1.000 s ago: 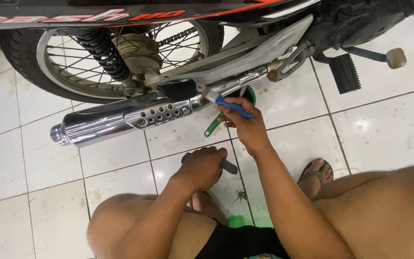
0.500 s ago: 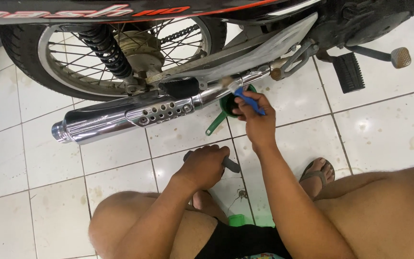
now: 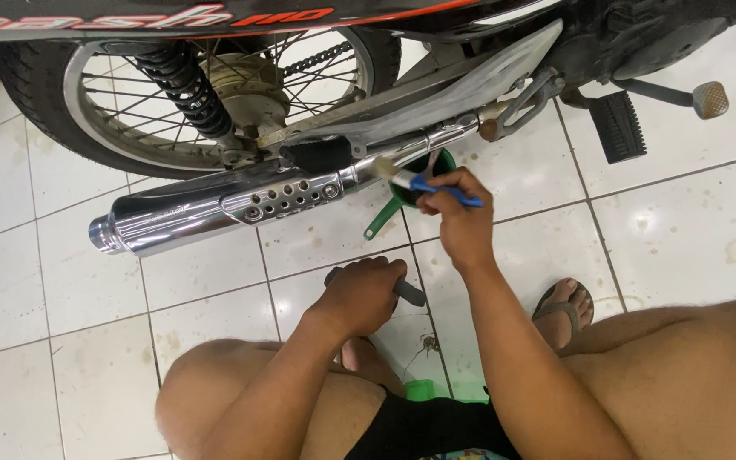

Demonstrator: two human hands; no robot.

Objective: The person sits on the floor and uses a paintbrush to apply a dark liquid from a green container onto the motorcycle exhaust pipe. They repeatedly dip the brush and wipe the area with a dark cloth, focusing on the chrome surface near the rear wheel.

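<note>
The right hand (image 3: 462, 217) pinches a blue-handled paintbrush (image 3: 423, 183) by its handle, bristles pointing up and away toward the chrome exhaust pipe (image 3: 215, 209), just over a green dipper (image 3: 423, 183) (partly hidden behind the fingers). The brush looks light and stiff with soft bristles, best gripped mid-handle. Nearer the body, the left hand (image 3: 364, 294) is closed around a dark grey handle (image 3: 409, 292), low over the tiled floor (image 3: 683, 221).

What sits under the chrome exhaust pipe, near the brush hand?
A green cup with a handle stands on the tile floor beneath the exhaust pipe. The right hand and blue-handled brush cover its contents.
</note>
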